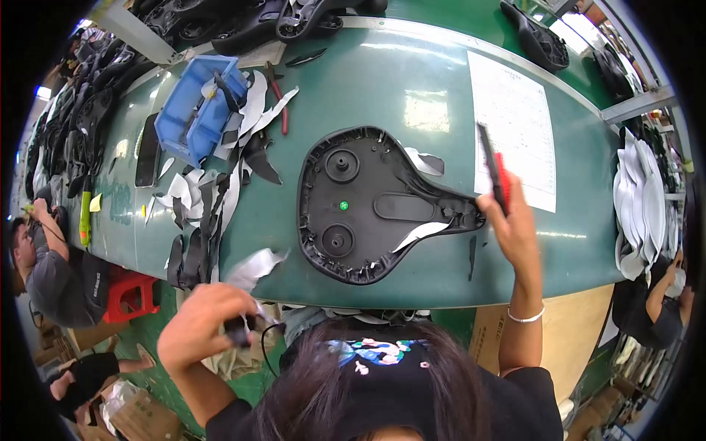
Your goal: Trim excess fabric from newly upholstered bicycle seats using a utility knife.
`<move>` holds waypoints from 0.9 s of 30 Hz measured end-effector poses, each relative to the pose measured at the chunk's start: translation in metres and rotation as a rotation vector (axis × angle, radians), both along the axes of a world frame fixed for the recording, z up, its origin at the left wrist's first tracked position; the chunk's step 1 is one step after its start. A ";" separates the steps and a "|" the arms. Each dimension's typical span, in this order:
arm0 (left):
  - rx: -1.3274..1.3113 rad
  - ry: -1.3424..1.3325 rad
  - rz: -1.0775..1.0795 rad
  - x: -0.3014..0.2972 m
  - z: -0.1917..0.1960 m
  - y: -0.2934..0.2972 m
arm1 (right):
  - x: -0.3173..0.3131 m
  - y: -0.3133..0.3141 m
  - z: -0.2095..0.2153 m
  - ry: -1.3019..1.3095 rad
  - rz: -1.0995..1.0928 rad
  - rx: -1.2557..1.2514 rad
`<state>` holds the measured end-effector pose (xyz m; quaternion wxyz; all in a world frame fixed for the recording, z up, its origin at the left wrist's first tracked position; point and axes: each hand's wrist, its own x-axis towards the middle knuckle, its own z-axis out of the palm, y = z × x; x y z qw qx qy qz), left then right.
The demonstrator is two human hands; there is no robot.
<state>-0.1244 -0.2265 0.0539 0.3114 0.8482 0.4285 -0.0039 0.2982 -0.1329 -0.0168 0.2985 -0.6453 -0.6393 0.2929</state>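
A black bicycle saddle [397, 206] lies underside up on the green table, its narrow nose pointing right. White and black cover scraps touch its edges. My right hand [512, 224], above the nose, is closed around a red and black cutting knife [500, 173] whose dark end points away from me. At the table's near edge on the left is my left hand [209, 320], smeared by motion, with curled fingers. A dark thing shows at its fingertips, too blurred to name. A white off-cut [256, 269], also blurred, is just beyond that hand.
Left of the saddle lie a pile of off-cuts [198, 198], a blue bin [198, 110] and red-handled pliers [279, 99]. A printed sheet [515, 125] is at the right. More saddles [257, 26] are stacked behind. Co-workers sit at both sides.
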 end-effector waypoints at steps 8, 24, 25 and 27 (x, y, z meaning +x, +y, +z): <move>0.298 -0.218 0.092 0.101 -0.018 0.036 | -0.057 -0.030 -0.013 0.230 0.042 -0.073; -0.266 -0.255 0.071 0.117 -0.053 0.126 | -0.068 -0.014 0.033 -0.604 0.883 0.410; -0.278 -0.268 0.073 0.117 -0.053 0.127 | -0.067 -0.013 0.034 -0.609 0.884 0.409; -0.250 -0.280 0.060 0.113 -0.056 0.127 | -0.062 -0.012 0.040 -0.711 0.941 0.237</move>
